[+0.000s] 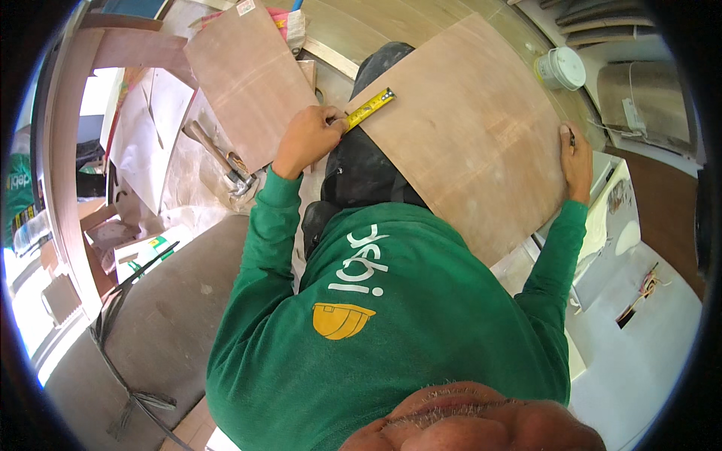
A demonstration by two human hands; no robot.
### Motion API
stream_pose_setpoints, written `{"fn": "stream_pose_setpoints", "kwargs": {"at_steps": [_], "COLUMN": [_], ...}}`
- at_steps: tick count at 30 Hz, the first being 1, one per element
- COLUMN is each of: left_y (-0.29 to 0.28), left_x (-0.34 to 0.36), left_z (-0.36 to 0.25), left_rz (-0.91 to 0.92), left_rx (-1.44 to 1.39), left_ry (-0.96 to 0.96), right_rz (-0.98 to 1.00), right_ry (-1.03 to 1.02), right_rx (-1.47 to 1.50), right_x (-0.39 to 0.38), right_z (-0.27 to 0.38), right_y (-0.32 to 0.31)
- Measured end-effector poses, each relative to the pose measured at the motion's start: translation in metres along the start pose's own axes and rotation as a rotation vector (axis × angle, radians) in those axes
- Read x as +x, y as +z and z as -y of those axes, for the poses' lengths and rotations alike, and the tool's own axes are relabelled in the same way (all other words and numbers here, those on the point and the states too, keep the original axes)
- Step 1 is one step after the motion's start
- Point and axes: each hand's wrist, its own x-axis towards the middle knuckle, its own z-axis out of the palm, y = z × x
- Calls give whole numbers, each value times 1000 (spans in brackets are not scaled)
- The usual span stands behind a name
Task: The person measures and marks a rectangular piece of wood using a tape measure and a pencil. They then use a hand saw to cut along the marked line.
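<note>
A thin brown plywood sheet (pixel 466 128) lies tilted across my lap, over dark trousers. My left hand (pixel 310 137) is closed on a tape measure (pixel 368 110) at the sheet's left edge. A short length of its yellow blade sticks out over the corner of the sheet; the case is hidden by my fingers. At the sheet's right edge my right hand (pixel 577 161) rests with its fingers curled. A small dark thing (pixel 571 138) shows between them, too small to name. A second plywood piece (pixel 252 83) stands to the left of my left hand.
A hammer (pixel 239 180) and other tools lie left of my left forearm. Beyond the sheet stands a white bucket (pixel 562 69) with a lid. A brown padded surface (pixel 162 293) with a dark cord is at the lower left. White panels (pixel 639 323) stand at the right.
</note>
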Motion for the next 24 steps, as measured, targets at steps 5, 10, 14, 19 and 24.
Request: {"fn": "stream_pose_setpoints", "kwargs": {"at_steps": [5,10,14,19,24], "left_y": [-2,3,5,3,4], "left_x": [8,15,21,22,26], "left_z": [1,-1,7,6,16], "left_rz": [-51,-38,-40,-20,19], "left_rx": [32,36,26,9,-41], "left_ry": [8,16,74,31,7], "right_rz": [-290,-226,-31,34,59], "right_ry": [-145,-393,-463,-504,-507], "right_rx": [97,273,413,465,503], "right_x": [-6,-6,1,8,11], "right_z": [60,143,197,223,229], "right_y": [-2,30,49,72,76]}}
